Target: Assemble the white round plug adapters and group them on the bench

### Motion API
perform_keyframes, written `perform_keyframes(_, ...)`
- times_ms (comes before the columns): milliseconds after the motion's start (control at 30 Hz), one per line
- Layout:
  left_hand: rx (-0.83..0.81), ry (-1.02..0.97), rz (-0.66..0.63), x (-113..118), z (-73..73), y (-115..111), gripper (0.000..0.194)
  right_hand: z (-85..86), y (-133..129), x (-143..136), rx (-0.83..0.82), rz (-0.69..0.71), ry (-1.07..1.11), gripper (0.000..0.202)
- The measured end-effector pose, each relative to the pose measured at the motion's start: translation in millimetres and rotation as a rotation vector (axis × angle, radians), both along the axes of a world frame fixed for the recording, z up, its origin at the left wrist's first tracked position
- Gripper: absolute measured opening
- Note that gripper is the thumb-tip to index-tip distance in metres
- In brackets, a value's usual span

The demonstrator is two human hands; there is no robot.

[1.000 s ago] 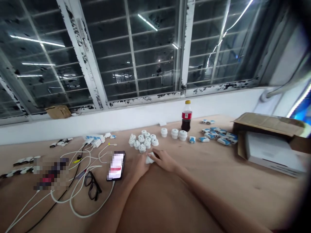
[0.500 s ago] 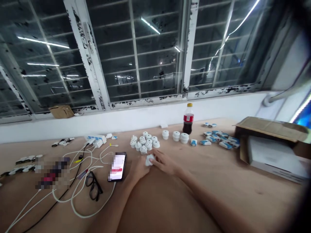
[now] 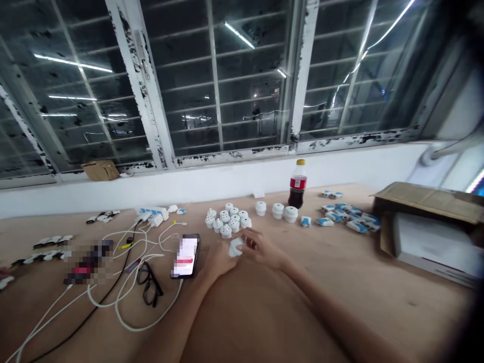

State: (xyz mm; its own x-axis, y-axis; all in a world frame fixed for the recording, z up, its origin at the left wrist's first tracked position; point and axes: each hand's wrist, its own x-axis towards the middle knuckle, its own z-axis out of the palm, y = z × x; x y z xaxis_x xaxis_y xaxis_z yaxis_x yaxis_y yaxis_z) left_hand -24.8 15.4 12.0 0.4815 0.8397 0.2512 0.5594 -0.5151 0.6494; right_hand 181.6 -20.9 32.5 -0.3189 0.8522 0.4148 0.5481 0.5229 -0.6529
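Note:
Over the middle of the table [image 3: 340,312], my left hand [image 3: 220,259] has its fingers closed on a small white plastic piece [image 3: 236,247]. Meeting it from the other side, my right hand [image 3: 262,249] has bent fingers, its thumb and fingertips at the piece's edge. Blur and the hands hide the exact shape of the piece. Just beyond my hands stands a cluster of round white plug-like parts [image 3: 226,231] with holes in their tops. Larger white round parts [image 3: 278,210] stand in a row to the right of them.
A cola bottle [image 3: 297,186] stands behind the row. Blue-and-white pieces [image 3: 356,227] and an open cardboard box [image 3: 416,201] are at right. Leftward lie a lit phone [image 3: 186,256], glasses [image 3: 149,282], tangled white cables [image 3: 126,325] and a power strip [image 3: 151,212]. Another person's hand [image 3: 3,273] shows at the left edge.
The view has shifted slightly, so everything sits a little further right. Right-hand fingers have lifted and bent slightly at the white piece. Another person's hand has appeared at the left edge.

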Motion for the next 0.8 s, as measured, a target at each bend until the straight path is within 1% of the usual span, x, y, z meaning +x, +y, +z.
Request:
perform_keyframes(67,-0.008,-0.042,-0.064,0.2,-0.2,-0.5,0.027,3.3,-1.4,0.1,0.022,0.045,0.011,0.029)
perform_keyframes(167,-0.072,-0.088,-0.102,-0.5,1.4,-2.4,0.027,8.8,-3.9,0.6,0.055,0.132,0.056,0.027)
perform_keyframes(267,-0.181,-0.111,-0.099,-2.2,5.6,-4.9,0.033,12.9,-6.1,0.3,0.067,0.188,0.095,0.026)
perform_keyframes(367,-0.279,-0.108,-0.079,-4.7,8.5,-5.1,0.039,16.2,-7.7,0.1,0.041,0.244,0.135,0.023)
perform_keyframes(433,-0.328,-0.128,-0.112,-6.3,7.6,-3.4,0.039,17.6,-7.1,1.6,0.018,0.269,0.198,0.021)
perform_keyframes(467,-0.343,-0.142,-0.123,-7.0,6.4,-2.2,0.039,17.7,-5.9,3.2,0.009,0.257,0.230,0.021)
perform_keyframes(500,-0.348,-0.156,-0.121,-7.4,4.8,-1.0,0.040,17.2,-3.9,5.5,0.003,0.222,0.256,0.024)
perform_keyframes(567,-0.320,-0.183,-0.082,-7.7,1.4,0.6,0.045,14.1,1.7,11.9,-0.001,0.088,0.270,0.032)
perform_keyframes(633,-0.250,-0.193,-0.013,-7.1,-2.1,1.0,0.051,8.3,8.5,20.3,0.024,-0.094,0.194,0.039)
perform_keyframes(667,-0.211,-0.191,0.009,-6.5,-3.8,1.0,0.054,4.4,11.6,24.9,0.045,-0.175,0.141,0.039)
perform_keyframes(733,-0.145,-0.180,0.024,-5.0,-7.5,1.2,0.052,-4.4,16.7,33.5,0.083,-0.289,0.040,0.032)
perform_keyframes(800,-0.086,-0.169,0.024,-3.4,-11.6,2.6,0.046,-13.8,20.2,40.0,0.098,-0.342,-0.014,0.024)
